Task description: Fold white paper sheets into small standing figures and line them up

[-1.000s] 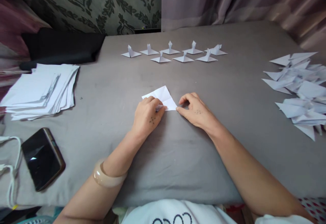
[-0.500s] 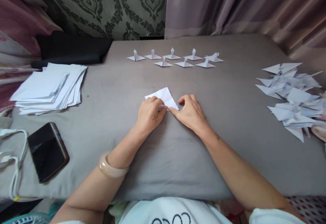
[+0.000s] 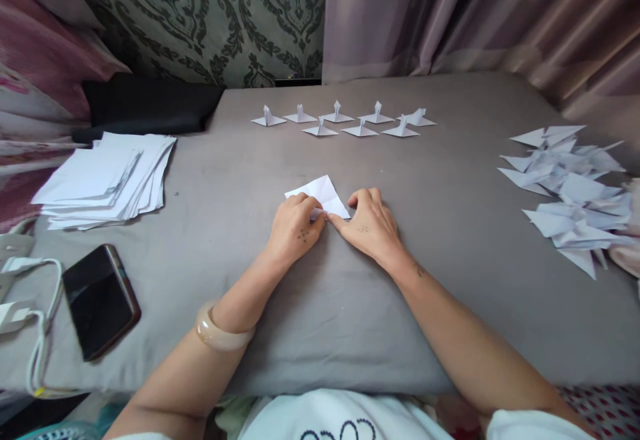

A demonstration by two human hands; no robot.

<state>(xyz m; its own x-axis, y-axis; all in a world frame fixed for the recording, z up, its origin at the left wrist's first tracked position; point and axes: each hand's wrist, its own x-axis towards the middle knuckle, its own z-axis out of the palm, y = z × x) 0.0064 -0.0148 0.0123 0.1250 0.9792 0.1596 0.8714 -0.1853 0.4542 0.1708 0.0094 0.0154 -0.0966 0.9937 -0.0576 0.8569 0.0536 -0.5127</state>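
Observation:
A small sheet of folded white paper (image 3: 325, 190) lies on the table in front of me, with crease lines across it. Its near edge is turned up in a narrow fold between my thumbs. My left hand (image 3: 296, 225) is closed on the paper's left side, the fingers on top and the thumb at the near edge. My right hand (image 3: 371, 225) rests at the paper's right corner. Its thumb touches the near edge beside my left thumb, while its curled fingers stand apart from the thumb, on the cloth beyond the corner.
Several folded paper figures (image 3: 337, 113) stand in two rows at the back. A heap of folded white papers (image 3: 575, 193) lies right. On the left are a paper stack (image 3: 107, 173), a phone (image 3: 101, 303), white cables (image 3: 43, 320) and a black cloth (image 3: 155, 107).
The right thumb has slid slightly left along the paper's near edge, closer to the left thumb. The whole view has shifted a little; the paper and left hand stay nearly as they were.

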